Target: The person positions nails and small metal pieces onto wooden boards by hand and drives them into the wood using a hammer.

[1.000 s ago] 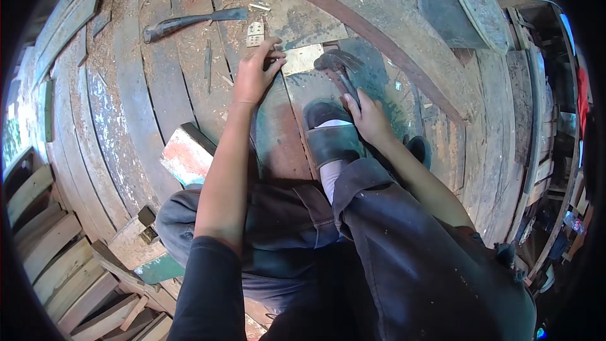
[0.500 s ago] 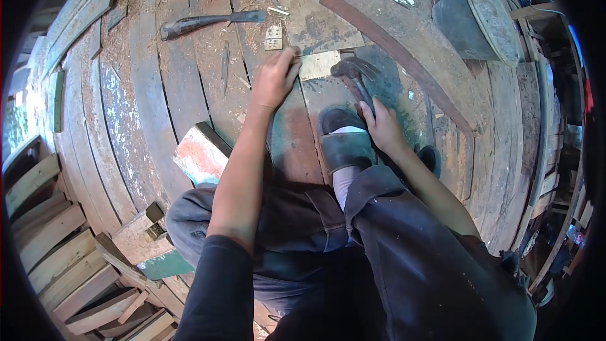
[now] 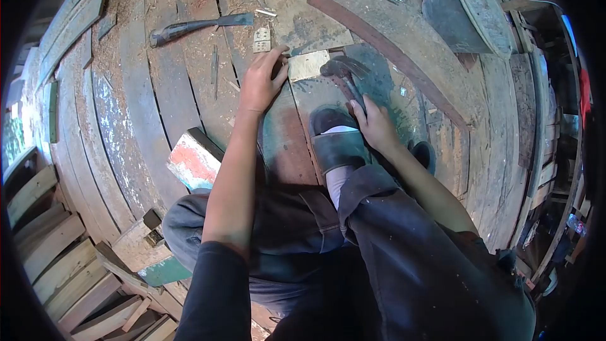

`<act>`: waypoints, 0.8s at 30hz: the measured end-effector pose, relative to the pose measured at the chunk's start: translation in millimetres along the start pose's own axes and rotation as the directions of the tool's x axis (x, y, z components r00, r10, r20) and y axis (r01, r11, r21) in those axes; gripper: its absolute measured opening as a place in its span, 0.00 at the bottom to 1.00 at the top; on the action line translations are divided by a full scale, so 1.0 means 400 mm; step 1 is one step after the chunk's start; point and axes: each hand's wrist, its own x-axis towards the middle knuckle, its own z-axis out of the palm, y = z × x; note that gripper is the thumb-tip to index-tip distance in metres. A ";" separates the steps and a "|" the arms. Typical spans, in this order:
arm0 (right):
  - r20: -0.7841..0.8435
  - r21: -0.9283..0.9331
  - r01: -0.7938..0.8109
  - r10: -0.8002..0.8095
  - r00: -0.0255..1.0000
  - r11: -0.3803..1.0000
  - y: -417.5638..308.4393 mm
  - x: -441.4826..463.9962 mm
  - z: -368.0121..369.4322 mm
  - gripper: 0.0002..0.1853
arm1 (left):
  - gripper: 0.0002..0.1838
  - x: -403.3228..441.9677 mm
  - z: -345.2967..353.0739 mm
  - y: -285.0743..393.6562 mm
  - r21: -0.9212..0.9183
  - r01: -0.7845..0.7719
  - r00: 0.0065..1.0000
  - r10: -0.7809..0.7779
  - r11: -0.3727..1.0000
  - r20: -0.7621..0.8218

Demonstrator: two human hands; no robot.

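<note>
My left hand (image 3: 260, 81) rests at the left edge of a pale yellowish rectangular plate (image 3: 307, 65) on the floorboards. Its thumb and index finger stand apart, and nothing shows between them. In my right hand (image 3: 377, 125) is a claw hammer (image 3: 348, 82), gripped by the handle. The hammer's head lies over the plate's right end; I cannot tell whether they touch. Just beyond my left fingers lies a small pale hinge-like plate with holes (image 3: 262, 39). Farther left is a chisel (image 3: 201, 28) with a dark handle.
My sandalled foot (image 3: 341, 145) is close below the hammer. A curved plank (image 3: 391, 44) runs along the right, with a bucket (image 3: 470, 16) behind it. A red-and-white painted block (image 3: 192, 161) sits left of my forearm. Stacked wood pieces (image 3: 57, 259) fill the lower left.
The whole view has shifted a little, so things appear slightly farther left. Both hands, the hammer and the plate keep nearly the same places relative to one another.
</note>
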 end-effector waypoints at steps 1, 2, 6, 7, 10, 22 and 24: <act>-0.018 -0.020 0.008 -0.008 1.000 1.000 -0.004 -0.002 -0.001 0.20 | 0.21 0.002 -0.001 0.002 -0.009 0.002 1.000 -0.002 1.000 -0.014; -0.020 -0.019 0.007 -0.007 1.000 1.000 -0.003 -0.002 -0.001 0.20 | 0.21 0.004 -0.004 0.004 -0.008 0.000 1.000 0.000 1.000 -0.012; -0.008 -0.025 -0.011 0.011 1.000 1.000 0.004 0.000 0.004 0.21 | 0.23 0.005 -0.009 0.005 0.062 -0.008 0.999 0.005 0.998 0.051; 0.004 -0.028 -0.026 0.026 1.000 0.999 0.005 0.001 0.005 0.21 | 0.23 0.004 -0.009 0.000 0.061 0.010 0.999 -0.013 0.998 0.047; -0.036 -0.025 0.018 -0.019 0.999 1.000 0.000 -0.004 0.003 0.21 | 0.23 0.008 -0.013 -0.003 0.081 -0.005 0.998 0.000 0.997 0.063; -0.024 0.009 0.019 -0.018 1.000 1.000 0.013 0.003 0.011 0.20 | 0.22 0.016 -0.001 0.015 -0.055 0.142 0.987 -0.137 0.988 0.082; -0.024 -0.002 0.013 -0.014 1.000 1.000 0.015 0.001 0.010 0.20 | 0.20 0.022 0.000 0.017 0.059 -0.020 0.995 0.014 0.998 0.095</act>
